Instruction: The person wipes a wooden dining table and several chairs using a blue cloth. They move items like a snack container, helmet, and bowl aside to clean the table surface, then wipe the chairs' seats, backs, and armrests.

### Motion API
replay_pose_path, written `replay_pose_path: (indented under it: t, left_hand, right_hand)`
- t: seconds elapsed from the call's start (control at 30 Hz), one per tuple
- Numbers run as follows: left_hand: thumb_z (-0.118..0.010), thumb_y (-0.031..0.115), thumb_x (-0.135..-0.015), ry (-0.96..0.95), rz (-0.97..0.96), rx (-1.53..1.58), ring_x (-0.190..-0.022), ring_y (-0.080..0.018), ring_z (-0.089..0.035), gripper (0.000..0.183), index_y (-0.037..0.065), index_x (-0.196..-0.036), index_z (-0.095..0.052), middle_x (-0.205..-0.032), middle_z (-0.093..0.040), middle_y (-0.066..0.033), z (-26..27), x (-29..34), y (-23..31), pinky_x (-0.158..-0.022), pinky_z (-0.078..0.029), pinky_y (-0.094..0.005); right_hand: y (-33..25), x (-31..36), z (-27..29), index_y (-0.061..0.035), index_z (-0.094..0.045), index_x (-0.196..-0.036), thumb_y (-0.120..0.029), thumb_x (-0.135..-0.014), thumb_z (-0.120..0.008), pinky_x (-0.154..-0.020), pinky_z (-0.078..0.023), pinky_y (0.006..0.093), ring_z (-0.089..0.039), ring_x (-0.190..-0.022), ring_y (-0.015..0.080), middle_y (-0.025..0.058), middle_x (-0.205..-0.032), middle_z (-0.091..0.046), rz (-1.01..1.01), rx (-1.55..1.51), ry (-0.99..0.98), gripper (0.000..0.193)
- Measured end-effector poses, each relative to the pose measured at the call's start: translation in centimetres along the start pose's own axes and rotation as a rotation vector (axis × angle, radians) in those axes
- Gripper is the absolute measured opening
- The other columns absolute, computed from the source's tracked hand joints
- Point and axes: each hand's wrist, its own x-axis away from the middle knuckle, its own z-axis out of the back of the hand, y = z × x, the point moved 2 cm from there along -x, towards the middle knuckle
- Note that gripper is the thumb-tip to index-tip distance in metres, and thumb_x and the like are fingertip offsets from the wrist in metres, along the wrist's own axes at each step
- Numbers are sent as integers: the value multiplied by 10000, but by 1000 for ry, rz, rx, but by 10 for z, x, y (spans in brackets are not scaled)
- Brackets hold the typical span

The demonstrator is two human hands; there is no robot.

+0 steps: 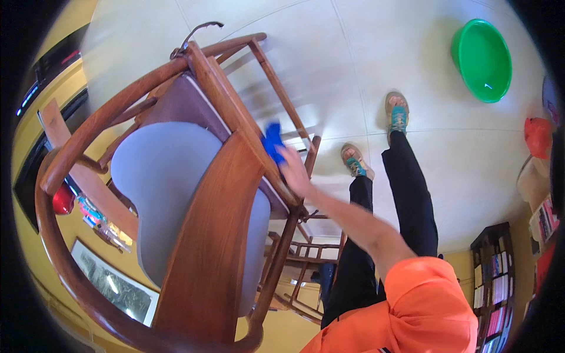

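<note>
My right hand (294, 169), in an orange sleeve, reaches leftward to a brown wooden armchair (203, 259). Its fingers are closed on a blue cloth (272, 141), which lies against the wooden rail along the edge of the seat. Motion blurs the hand and cloth a little. The chair has a curved top rail, a broad back slat and a pale grey seat cushion (168, 159). A thin dark strap (197, 35) hangs off its far front corner. My left hand is not in view.
A green basin (484, 62) stands on the pale tiled floor at the far right. My sandalled feet (376, 135) are beside the chair. Another wooden chair (303, 259) is behind me. A bookshelf (493, 288) stands at the lower right, and a framed picture (112, 285) hangs at left.
</note>
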Motion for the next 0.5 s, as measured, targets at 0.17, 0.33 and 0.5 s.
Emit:
replay_pose_path:
  t: [0.17, 0.33, 0.5]
  left_hand:
    - [-710, 254, -723, -8, 24, -26, -1151, -311, -403, 881, 22, -1442, -257, -1321, -397, -175, 11, 1, -16, -958, -310, -431]
    - [-713, 246, -725, 3, 61, -59, -1147, -311, -407, 886, 18, -1447, -253, -1319, -399, -178, 15, 3, -37, -956, -316, -430]
    - [-716, 238, -727, 28, 121, -117, -1142, -312, -411, 890, 14, -1451, -249, -1317, -400, -182, 6, -5, -48, -954, -321, -428]
  right_hand:
    - [34, 124, 38, -111, -590, -1220, -33, -813, -529, -1033, -400, 441, -480, -1228, 401, 205, -1323, -506, -320, 165, -201, 418]
    - [87, 12, 70, -84, -657, -1090, -84, -784, -534, -899, -477, 475, -611, -1021, 380, 225, -1003, -661, -454, 276, -530, 329]
    - [54, -204, 50, -256, -625, -1204, -137, -837, -577, -897, -442, 564, -520, -1146, 357, 108, -1271, -527, 100, 770, -392, 389]
